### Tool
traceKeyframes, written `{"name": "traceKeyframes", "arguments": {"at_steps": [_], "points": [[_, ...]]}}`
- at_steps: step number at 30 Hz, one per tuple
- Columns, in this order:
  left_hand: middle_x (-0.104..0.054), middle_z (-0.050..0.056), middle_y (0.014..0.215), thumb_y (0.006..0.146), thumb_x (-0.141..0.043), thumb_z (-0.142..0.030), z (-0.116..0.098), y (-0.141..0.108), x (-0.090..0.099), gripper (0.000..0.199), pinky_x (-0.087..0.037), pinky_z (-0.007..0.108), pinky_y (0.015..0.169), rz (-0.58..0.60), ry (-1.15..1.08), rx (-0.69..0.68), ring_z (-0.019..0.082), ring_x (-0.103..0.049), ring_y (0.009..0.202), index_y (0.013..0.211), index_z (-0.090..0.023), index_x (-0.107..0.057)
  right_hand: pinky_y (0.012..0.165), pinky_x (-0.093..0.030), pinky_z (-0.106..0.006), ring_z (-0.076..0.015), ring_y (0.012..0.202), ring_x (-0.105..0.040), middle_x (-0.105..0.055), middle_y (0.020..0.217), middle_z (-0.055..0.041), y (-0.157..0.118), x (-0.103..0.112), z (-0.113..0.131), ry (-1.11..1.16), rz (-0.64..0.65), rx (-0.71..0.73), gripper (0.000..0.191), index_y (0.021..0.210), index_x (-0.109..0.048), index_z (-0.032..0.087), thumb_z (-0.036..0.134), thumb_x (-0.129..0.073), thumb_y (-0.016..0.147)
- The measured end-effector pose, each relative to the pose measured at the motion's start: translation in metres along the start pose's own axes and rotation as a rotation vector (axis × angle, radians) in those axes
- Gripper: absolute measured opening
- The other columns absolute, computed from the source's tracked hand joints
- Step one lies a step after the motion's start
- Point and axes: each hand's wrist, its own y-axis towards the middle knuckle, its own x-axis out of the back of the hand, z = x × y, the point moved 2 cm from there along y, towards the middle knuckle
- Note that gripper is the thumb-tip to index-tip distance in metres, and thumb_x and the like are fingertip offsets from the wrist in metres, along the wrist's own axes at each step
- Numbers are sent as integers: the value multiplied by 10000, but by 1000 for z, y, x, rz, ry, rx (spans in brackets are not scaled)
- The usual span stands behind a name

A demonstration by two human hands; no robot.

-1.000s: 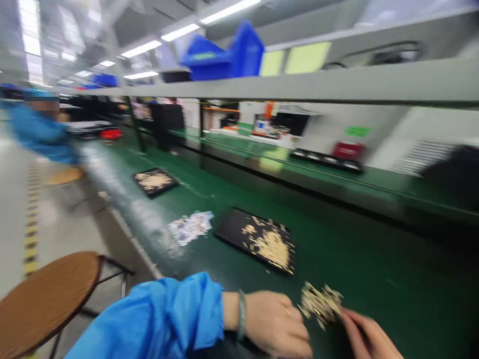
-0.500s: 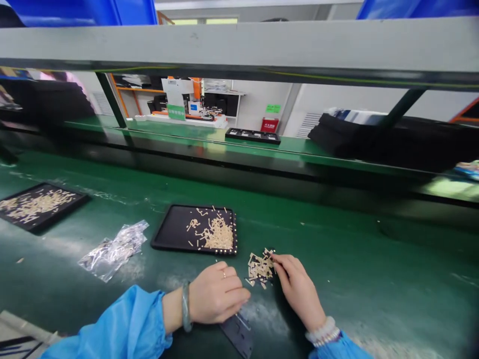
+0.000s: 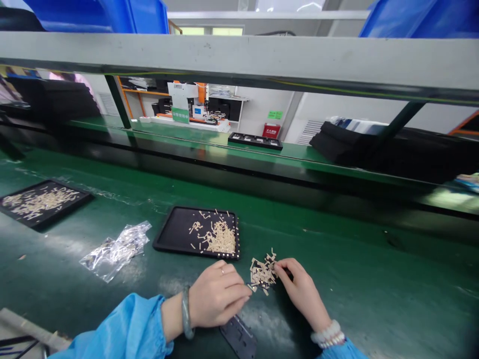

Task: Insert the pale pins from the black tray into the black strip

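A small pile of thin beige strips with dark bits among them [image 3: 263,273] lies on the green tabletop between my hands. My left hand [image 3: 220,295] is closed in a pinch at the pile's lower left edge. A tiny piece shows at its fingertips, too small to name. At the pile's right edge, my right hand [image 3: 300,288] has thumb and forefinger pinched together; what they hold, if anything, is hidden. Partly under my left hand lies a dark flat plate with small holes [image 3: 240,338].
A black tray [image 3: 174,228] with a heap of beige strips stands behind my left hand. Farther left are a clear plastic bag of small parts [image 3: 118,252] and another black tray [image 3: 80,199] with strips. A grey shelf beam [image 3: 239,57] crosses overhead, holding blue bins [image 3: 93,15].
The view has tilted up slightly. My left fingertips have come to the pile's lower left edge, while my right hand stays at the right edge. The strips have shifted a little.
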Motion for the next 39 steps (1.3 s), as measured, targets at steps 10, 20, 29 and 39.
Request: {"name": "traceKeyframes", "arguments": {"at_steps": [10, 20, 29, 39], "points": [[-621, 37, 896, 891, -396, -196, 6, 40, -37, 222, -475, 257, 735, 142, -31, 397, 154, -591, 815, 973, -181, -602, 745, -463, -350, -208, 780, -568, -598, 793, -59, -1, 1, 9, 52, 25, 79, 252, 738, -547, 219, 374, -406, 878], [-614, 20, 842, 873, -431, -212, 10, 50, -70, 178, -475, 239, 732, 193, -120, 536, 147, -607, 788, 832, -179, -602, 744, -469, -341, -199, 792, -566, -602, 804, -57, -4, -1, 12, 66, 56, 142, 232, 751, -558, 215, 310, -399, 890], [-585, 3, 694, 829, -452, -215, 9, 45, -57, 187, -414, 219, 637, 63, -373, 647, 117, -537, 645, 724, -159, -596, 771, -468, -363, -216, 825, -579, -635, 842, -73, -4, 1, 8, 32, 28, 125, 269, 797, -618, 216, 345, -399, 887], [-380, -74, 434, 780, -475, -374, 26, 13, -21, 256, -263, 189, 415, -29, -903, 1009, 59, -329, 387, 648, -156, -506, 805, -456, -424, -253, 850, -602, -676, 896, -81, -3, 4, 1, -83, -78, 20, 347, 870, -648, 216, 481, -428, 840]]}}
